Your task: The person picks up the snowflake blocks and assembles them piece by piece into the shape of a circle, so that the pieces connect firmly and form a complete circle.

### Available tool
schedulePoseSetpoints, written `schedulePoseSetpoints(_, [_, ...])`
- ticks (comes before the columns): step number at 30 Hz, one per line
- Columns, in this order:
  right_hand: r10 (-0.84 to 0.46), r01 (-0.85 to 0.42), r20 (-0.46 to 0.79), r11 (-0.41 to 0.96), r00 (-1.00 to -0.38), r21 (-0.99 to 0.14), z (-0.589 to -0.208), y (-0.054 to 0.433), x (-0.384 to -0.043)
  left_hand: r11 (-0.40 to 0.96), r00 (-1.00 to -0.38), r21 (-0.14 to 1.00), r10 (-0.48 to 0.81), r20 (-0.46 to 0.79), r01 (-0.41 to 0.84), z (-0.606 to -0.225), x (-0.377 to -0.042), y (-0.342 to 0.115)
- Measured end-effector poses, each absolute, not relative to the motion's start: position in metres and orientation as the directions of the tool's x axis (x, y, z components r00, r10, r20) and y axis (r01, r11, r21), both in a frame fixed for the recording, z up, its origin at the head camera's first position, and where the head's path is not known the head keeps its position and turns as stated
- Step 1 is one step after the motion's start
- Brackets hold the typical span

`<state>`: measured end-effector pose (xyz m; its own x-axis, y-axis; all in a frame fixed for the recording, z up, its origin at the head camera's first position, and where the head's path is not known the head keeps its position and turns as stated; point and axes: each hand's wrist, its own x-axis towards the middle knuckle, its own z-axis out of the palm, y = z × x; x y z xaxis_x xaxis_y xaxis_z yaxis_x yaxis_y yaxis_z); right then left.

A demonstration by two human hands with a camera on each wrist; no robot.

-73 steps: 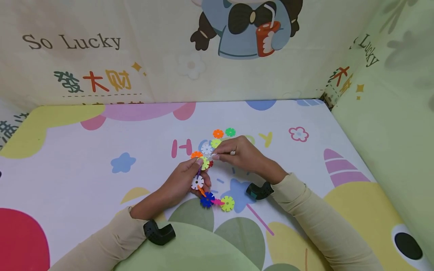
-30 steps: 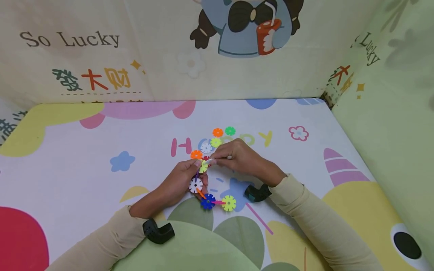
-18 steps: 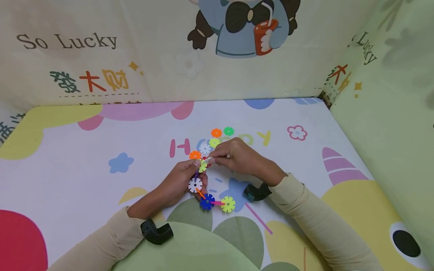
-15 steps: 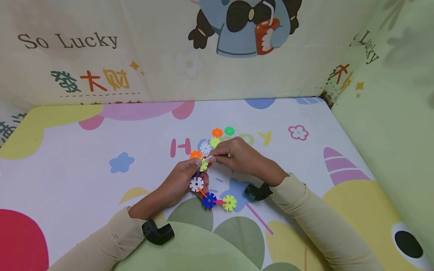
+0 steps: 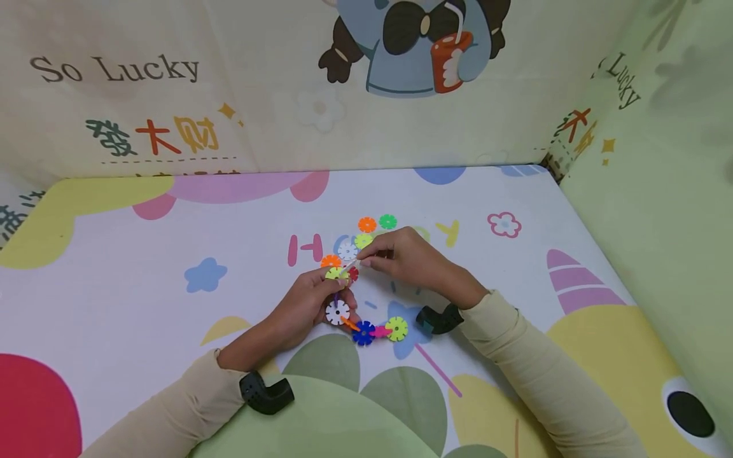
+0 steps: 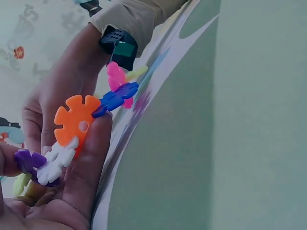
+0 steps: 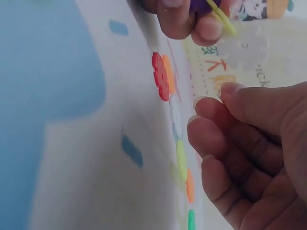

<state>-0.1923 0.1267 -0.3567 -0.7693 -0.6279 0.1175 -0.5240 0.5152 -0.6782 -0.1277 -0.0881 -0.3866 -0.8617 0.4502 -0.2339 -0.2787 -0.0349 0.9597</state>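
Observation:
My left hand [image 5: 312,299] holds a chain of interlocking plastic snowflake discs, its thumb on the yellow-green disc [image 5: 335,273]. Below it hang a purple disc [image 6: 29,162], a white disc [image 5: 338,312], an orange disc [image 6: 74,117], a blue disc [image 5: 363,333], a pink disc [image 5: 380,331] and another yellow-green disc [image 5: 397,329]. Another white disc [image 7: 245,48] stands edge-on against the upper yellow-green disc. My right hand [image 5: 403,257] is beside this white disc; in the right wrist view a small gap separates its loosely bent fingertips from it.
Behind the hands, loose discs lie in a line on the patterned tabletop: red [image 5: 353,274], orange [image 5: 330,261], white [image 5: 346,249], yellow-green [image 5: 363,240], orange [image 5: 367,224] and green [image 5: 388,221]. A printed cloth wall [image 5: 275,127] stands at the back.
The upper yellow-green disc has turned flatter toward the head camera. The chain's lower end has swung right and slightly up. My right hand has drawn back slightly from the added white disc.

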Motion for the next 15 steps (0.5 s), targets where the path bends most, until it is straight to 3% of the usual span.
schedulePoseSetpoints(15, [-0.457,-0.372,0.083,0.592,-0.886,-0.715,-0.360,0.132,-0.209,-0.101,-0.838,0.964,0.522,-0.160,-0.247,-0.386,-0.127,-0.089])
